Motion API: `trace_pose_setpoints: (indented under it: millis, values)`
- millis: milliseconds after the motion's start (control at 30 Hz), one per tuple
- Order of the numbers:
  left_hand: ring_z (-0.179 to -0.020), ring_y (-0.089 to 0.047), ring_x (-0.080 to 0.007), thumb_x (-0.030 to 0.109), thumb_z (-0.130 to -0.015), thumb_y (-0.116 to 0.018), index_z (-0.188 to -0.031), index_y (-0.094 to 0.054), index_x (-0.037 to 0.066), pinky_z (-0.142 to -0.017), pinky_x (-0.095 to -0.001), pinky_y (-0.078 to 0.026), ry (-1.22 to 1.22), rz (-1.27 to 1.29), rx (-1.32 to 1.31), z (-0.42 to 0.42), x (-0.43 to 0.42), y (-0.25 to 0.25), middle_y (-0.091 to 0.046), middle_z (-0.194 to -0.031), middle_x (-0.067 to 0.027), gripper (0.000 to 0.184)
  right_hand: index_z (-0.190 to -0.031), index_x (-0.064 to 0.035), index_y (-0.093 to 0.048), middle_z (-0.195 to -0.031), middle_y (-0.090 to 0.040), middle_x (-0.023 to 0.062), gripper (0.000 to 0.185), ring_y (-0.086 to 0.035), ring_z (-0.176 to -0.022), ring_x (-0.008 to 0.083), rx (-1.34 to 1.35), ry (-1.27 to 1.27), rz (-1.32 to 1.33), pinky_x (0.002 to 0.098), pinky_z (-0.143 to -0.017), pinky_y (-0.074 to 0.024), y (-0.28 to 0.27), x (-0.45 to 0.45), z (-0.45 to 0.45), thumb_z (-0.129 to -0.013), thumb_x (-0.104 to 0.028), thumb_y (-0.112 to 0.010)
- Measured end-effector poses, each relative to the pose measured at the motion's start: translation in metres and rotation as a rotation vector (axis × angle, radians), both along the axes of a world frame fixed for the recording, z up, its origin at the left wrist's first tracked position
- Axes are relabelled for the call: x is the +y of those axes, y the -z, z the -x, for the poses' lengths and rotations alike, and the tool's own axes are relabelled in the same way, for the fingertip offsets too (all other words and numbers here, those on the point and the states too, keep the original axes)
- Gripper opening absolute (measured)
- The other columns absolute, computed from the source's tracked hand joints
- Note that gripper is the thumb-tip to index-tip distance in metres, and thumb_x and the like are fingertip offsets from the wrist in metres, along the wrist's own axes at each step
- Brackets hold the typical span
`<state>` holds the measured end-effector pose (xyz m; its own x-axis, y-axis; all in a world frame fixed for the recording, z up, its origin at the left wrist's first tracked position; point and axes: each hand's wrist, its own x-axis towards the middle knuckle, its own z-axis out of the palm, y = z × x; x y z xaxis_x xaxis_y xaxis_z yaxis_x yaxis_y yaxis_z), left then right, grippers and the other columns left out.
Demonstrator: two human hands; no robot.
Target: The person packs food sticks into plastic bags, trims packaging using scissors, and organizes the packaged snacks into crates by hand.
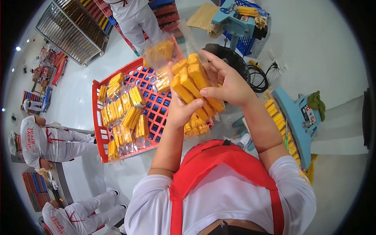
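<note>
Between my two hands is a clear plastic bag of yellow-orange sticks (191, 80), held above the right side of a red crate. My left hand (181, 106) grips the bag's left side, with its thumb across the lower front. On the right side, my right hand (225, 80) holds the bag with its thumb pressed on the sticks. The bag's clear end points up and away from me. Inside the red crate (96, 117), several filled bags (127, 105) lie mostly on the left. More yellow sticks (196, 126) show below my hands.
Blue machines stand at the right (291, 113) and upper right (239, 27); yellow sticks (280, 121) lie beside the nearer one. Black cables (258, 78) are on the floor. A person (137, 19) stands beyond the crate, two more at the left. A metal rack (72, 29) is upper left.
</note>
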<state>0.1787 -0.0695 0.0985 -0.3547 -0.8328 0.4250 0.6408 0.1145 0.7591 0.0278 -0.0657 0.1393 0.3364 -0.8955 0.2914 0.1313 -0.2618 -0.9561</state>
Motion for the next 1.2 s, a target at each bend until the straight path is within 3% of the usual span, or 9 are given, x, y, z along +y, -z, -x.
trace_pose_setpoints:
  millis: [200, 267, 500, 567, 667, 833, 933, 1067, 1200]
  values:
    - [-0.118, -0.035, -0.0282, 0.019, -0.064, -0.067, -0.136, -0.001, 0.017, -0.097, -0.0395, -0.030, 0.045, -0.100, 0.073, -0.002, 0.003, 0.002, -0.029, -0.131, -0.0107, 0.098, -0.134, -0.0033, -0.016, -0.112, -0.049, 0.0098, 0.086, -0.049, -0.100, 0.0136, 0.047, 0.085, 0.024, 0.0264, -0.087, -0.0367, -0.013, 0.018, -0.009, -0.065, -0.007, -0.067]
    - [-0.119, -0.034, -0.0283, 0.022, -0.064, -0.065, -0.136, -0.005, 0.016, -0.098, -0.0398, -0.029, 0.143, -0.141, 0.149, -0.004, 0.001, 0.005, -0.028, -0.132, -0.0106, 0.094, -0.134, -0.0056, -0.016, -0.109, -0.050, 0.0102, 0.086, -0.050, -0.098, 0.0132, 0.265, 0.216, 0.093, 0.0263, -0.086, -0.0374, -0.012, 0.021, -0.012, -0.065, -0.006, -0.067]
    - [-0.117, -0.038, -0.0265, 0.015, -0.066, -0.064, -0.135, -0.006, 0.012, -0.096, -0.0377, -0.032, 0.205, -0.164, 0.246, -0.010, -0.006, 0.013, -0.031, -0.130, -0.0123, 0.090, -0.134, -0.0057, -0.018, -0.109, -0.049, 0.0098, 0.085, -0.048, -0.099, 0.0133, 0.345, 0.294, 0.134, 0.0277, -0.084, -0.0385, -0.004, 0.021, -0.016, -0.065, -0.008, -0.067]
    - [-0.113, -0.042, -0.0231, 0.020, -0.069, -0.066, -0.132, -0.019, 0.003, -0.094, -0.0350, -0.033, 0.194, -0.145, -0.064, -0.027, -0.017, 0.017, -0.041, -0.123, -0.0113, 0.081, -0.132, -0.0019, -0.020, -0.118, -0.043, 0.0228, 0.088, -0.045, -0.110, 0.0317, 0.396, 0.353, 0.281, 0.0352, -0.090, -0.0369, 0.004, 0.019, -0.019, -0.063, -0.023, -0.070]
    - [-0.104, -0.049, -0.0189, 0.009, -0.073, -0.063, -0.124, -0.033, -0.003, -0.088, -0.0314, -0.038, 0.107, -0.247, -0.375, -0.060, -0.019, 0.013, -0.050, -0.113, -0.0097, 0.061, -0.132, -0.0015, -0.016, -0.118, -0.041, 0.0215, 0.090, -0.044, -0.107, 0.0335, 0.654, 0.461, 0.460, 0.0369, -0.090, -0.0364, 0.021, 0.018, -0.034, -0.063, -0.023, -0.071]
    - [-0.100, -0.051, -0.0197, 0.002, -0.071, -0.063, -0.127, -0.029, -0.003, -0.083, -0.0285, -0.042, 0.043, -0.364, -0.577, -0.116, -0.002, 0.032, -0.051, -0.112, -0.0098, 0.066, -0.132, -0.0022, -0.014, -0.119, -0.038, 0.0220, 0.089, -0.040, -0.108, 0.0345, 0.600, 0.328, 0.565, 0.0393, -0.090, -0.0343, 0.068, 0.013, -0.066, -0.065, -0.020, -0.069]
    - [-0.101, -0.051, -0.0203, -0.005, -0.066, -0.060, -0.129, -0.026, -0.003, -0.082, -0.0287, -0.043, -0.100, -0.391, -0.571, -0.140, 0.019, 0.037, -0.044, -0.120, -0.0120, 0.072, -0.133, -0.0006, -0.008, -0.125, -0.033, 0.0239, 0.086, -0.037, -0.114, 0.0354, 0.589, -0.124, 0.315, 0.0385, -0.093, -0.0329, 0.082, 0.009, -0.082, -0.067, -0.012, -0.064]
    - [-0.103, -0.051, -0.0216, -0.011, -0.066, -0.053, -0.126, -0.031, -0.004, -0.086, -0.0307, -0.042, -0.278, -0.398, -0.544, -0.174, 0.032, 0.082, -0.043, -0.121, -0.0133, 0.065, -0.133, -0.0012, -0.003, -0.131, -0.026, 0.0249, 0.088, -0.037, -0.115, 0.0344, 0.568, -0.271, 0.241, 0.0374, -0.093, -0.0336, 0.118, 0.017, -0.122, -0.070, -0.014, -0.062]
    - [-0.102, -0.051, -0.0208, -0.018, -0.069, -0.044, -0.117, -0.043, -0.003, -0.087, -0.0314, -0.044, -0.212, -0.506, -0.606, -0.180, 0.042, 0.122, -0.049, -0.114, -0.0125, 0.051, -0.132, 0.0012, -0.002, -0.127, -0.031, 0.0258, 0.087, -0.043, -0.109, 0.0358, 0.763, -0.423, -0.060, 0.0359, -0.090, -0.0369, 0.161, 0.028, -0.144, -0.069, -0.011, -0.061]
